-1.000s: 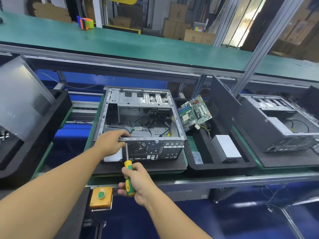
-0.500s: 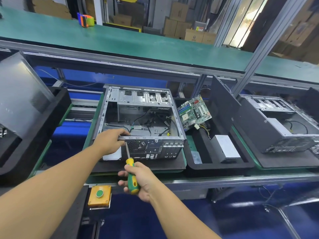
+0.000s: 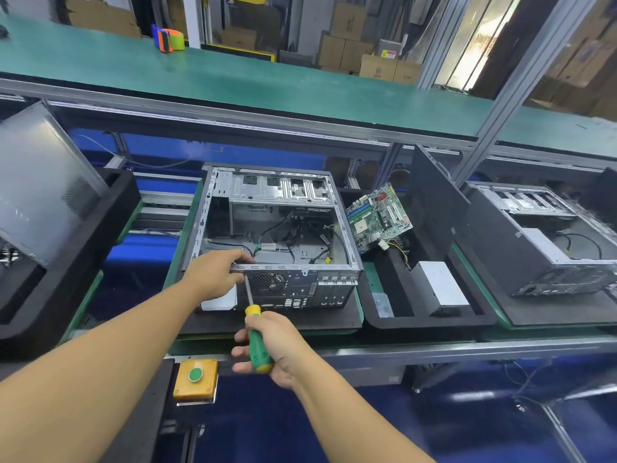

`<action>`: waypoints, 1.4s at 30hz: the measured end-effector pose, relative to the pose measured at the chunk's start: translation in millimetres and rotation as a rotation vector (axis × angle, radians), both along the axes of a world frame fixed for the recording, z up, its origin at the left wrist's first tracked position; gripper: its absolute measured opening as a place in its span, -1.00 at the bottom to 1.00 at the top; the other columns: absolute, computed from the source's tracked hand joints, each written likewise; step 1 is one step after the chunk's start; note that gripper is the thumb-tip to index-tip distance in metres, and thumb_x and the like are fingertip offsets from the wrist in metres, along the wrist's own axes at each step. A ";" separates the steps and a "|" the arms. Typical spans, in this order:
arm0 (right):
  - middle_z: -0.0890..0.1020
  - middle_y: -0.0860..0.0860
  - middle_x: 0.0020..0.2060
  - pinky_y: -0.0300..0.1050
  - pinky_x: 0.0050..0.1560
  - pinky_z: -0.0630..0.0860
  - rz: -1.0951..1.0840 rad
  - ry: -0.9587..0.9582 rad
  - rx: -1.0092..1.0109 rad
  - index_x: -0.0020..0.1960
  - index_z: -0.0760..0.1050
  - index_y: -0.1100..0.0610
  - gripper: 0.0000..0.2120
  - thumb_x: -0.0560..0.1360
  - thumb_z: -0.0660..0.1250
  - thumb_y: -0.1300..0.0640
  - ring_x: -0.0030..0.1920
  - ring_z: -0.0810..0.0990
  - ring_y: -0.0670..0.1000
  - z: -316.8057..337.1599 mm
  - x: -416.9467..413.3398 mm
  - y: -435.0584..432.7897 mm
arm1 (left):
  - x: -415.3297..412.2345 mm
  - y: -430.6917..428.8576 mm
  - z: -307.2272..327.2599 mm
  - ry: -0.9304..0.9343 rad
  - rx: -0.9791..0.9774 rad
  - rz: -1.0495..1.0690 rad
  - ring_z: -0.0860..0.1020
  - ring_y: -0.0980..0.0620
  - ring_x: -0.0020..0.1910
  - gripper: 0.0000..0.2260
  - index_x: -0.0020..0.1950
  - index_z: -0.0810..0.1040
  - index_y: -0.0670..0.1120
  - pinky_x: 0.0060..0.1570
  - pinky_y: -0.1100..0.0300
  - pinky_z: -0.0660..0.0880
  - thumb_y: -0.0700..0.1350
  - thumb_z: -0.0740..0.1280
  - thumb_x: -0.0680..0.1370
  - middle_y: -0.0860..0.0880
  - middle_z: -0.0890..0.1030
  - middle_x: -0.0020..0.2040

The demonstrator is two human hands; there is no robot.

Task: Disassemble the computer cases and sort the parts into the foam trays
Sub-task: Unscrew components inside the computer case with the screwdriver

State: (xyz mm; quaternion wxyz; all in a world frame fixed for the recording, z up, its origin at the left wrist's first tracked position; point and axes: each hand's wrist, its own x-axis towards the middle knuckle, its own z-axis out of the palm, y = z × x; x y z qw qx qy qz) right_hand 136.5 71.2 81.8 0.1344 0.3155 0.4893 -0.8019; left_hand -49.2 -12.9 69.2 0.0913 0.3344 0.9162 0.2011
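The screwdriver (image 3: 254, 333) has tilted, gripped by the right hand (image 3: 278, 345); left hand (image 3: 213, 275) clasps the case (image 3: 300, 286) on black foam (image 3: 300, 321).

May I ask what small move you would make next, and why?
Probably turn the screwdriver to loosen a screw: the right hand grips it, its tip sits at the rear panel of the computer case, whose top edge the left hand holds.

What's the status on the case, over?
Left hand grips case rim. Right hand holds screwdriver, tip by fan grille. Nothing blocking.
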 end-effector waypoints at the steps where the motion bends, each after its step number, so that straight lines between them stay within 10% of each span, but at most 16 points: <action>1: 0.57 0.11 -0.08 -0.03 -0.40 0.64 0.004 0.012 0.044 0.07 0.40 0.14 -0.87 0.63 0.26 0.08 -0.34 0.67 0.05 -2.4 0.8 -1.1 | 0.3 0.3 0.2 0.000 0.001 0.002 0.56 0.08 0.15 -0.69 0.25 0.51 0.23 0.09 0.11 0.49 0.00 0.42 0.53 0.17 0.61 0.19; 12: 0.57 0.11 -0.19 -0.16 -0.38 0.44 0.098 -0.087 -0.115 0.09 0.49 0.23 -0.63 0.65 0.00 0.03 -0.39 0.47 0.00 5.7 1.8 12.6 | 2.1 1.2 1.1 0.010 0.006 0.002 0.57 0.09 0.10 -0.68 0.25 0.50 0.21 0.00 0.15 0.47 -0.02 0.42 0.53 0.15 0.63 0.17; 22: 0.49 0.08 -0.13 -0.24 -0.52 0.38 -0.029 -0.078 0.026 0.08 0.38 0.08 -0.80 0.58 0.34 0.01 -0.48 0.45 -0.05 -3.4 3.7 2.5 | 2.3 0.2 2.1 0.000 -0.009 0.004 0.57 0.10 0.14 -0.68 0.26 0.50 0.23 0.08 0.12 0.50 0.00 0.42 0.54 0.18 0.61 0.19; 28: 0.57 0.09 -0.20 -0.14 -0.32 0.47 0.054 -0.105 -0.081 0.06 0.50 0.22 -0.67 0.64 0.03 0.06 -0.34 0.48 0.01 2.0 5.2 5.9 | 2.0 0.4 1.1 0.006 -0.001 0.010 0.57 0.08 0.12 -0.69 0.24 0.51 0.23 0.06 0.11 0.50 -0.01 0.42 0.53 0.17 0.62 0.16; 32: 0.52 0.08 -0.18 -0.10 -0.37 0.56 -0.016 -0.012 0.050 0.04 0.41 0.15 -0.94 0.62 0.28 0.18 -0.35 0.52 -0.02 -3.2 7.3 -5.0 | 2.1 -0.3 0.1 0.002 0.015 0.009 0.57 0.09 0.11 -0.70 0.22 0.51 0.24 0.04 0.13 0.48 -0.02 0.42 0.53 0.19 0.63 0.14; 37: 0.48 0.08 -0.12 -0.17 -0.47 0.50 -0.033 -0.044 0.048 0.08 0.36 0.10 -0.80 0.58 0.38 0.12 -0.41 0.51 -0.05 -2.1 6.3 -5.2 | 1.4 -0.3 -0.4 0.016 0.019 -0.002 0.57 0.09 0.12 -0.69 0.22 0.51 0.24 0.05 0.13 0.48 -0.03 0.42 0.53 0.19 0.63 0.14; 42: 0.58 0.11 -0.19 -0.14 -0.38 0.46 0.019 -0.065 -0.115 0.10 0.48 0.22 -0.68 0.65 0.08 0.01 -0.35 0.48 0.01 7.0 4.7 -0.3 | 0.5 -0.7 -1.9 0.018 0.018 -0.006 0.57 0.10 0.11 -0.70 0.22 0.51 0.24 0.06 0.12 0.51 -0.02 0.41 0.53 0.19 0.62 0.15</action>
